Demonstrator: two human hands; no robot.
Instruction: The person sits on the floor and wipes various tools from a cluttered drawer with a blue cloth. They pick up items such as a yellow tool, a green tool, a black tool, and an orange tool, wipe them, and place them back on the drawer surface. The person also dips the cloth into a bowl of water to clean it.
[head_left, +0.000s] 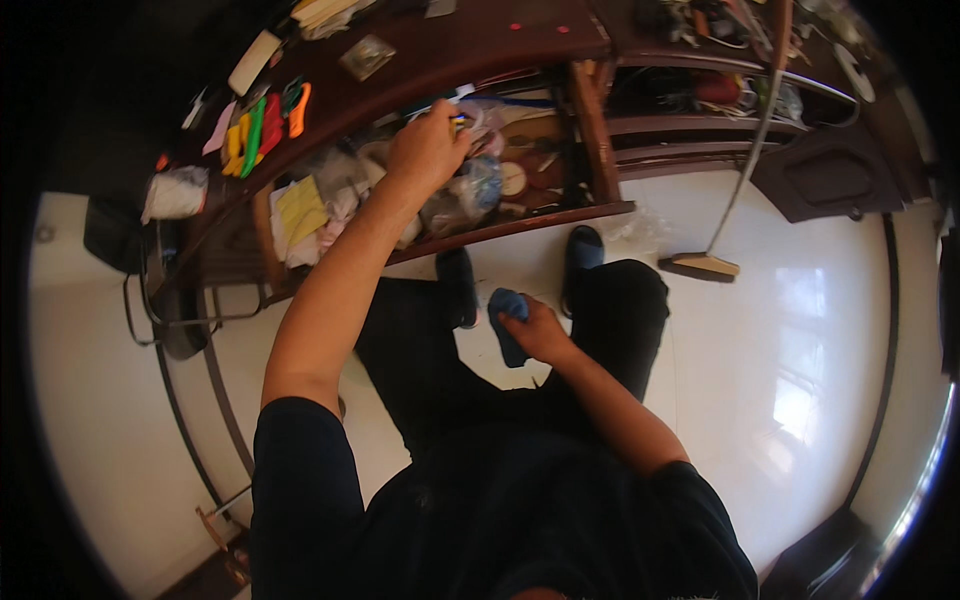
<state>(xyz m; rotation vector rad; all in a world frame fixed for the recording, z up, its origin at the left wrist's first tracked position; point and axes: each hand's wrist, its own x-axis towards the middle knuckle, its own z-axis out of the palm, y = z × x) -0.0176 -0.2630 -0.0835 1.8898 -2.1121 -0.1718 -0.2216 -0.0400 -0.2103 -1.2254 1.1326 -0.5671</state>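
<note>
An open wooden drawer (517, 226) full of mixed things lies before me. My left hand (429, 146) reaches over its middle, with the fingers bent down at small items near the back; whether they grip anything is not clear. Under and beside it are plastic bags (480, 184), a round pale disc (513, 180) and, at the drawer's left end, a yellow paper or cloth (301, 208). Lower down, between my knees, my right hand (538, 330) is closed on a blue cloth (507, 334), which hangs from it over the floor.
On the desk top (420, 52) at left lie orange-handled (300, 110), green (255, 135) and yellow tools (234, 150), beside a white bag (176, 193). A broom (701, 264) stands right of the drawer, near a dark panel (832, 172). A metal-framed chair (187, 322) is at left.
</note>
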